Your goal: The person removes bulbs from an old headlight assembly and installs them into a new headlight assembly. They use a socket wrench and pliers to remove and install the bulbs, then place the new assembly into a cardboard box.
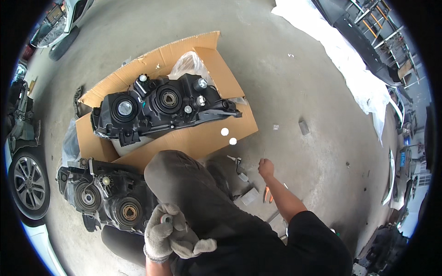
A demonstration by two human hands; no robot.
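A car wheel stood well left of the hands; a cardboard box bearing one headlight lay ahead, a knee between it and the gloved left hand; orange-handled pliers lay near the bare right hand. The hands were apart: the left, beside a second headlight, gripped a small round part; the right was curled, its contents unclear.
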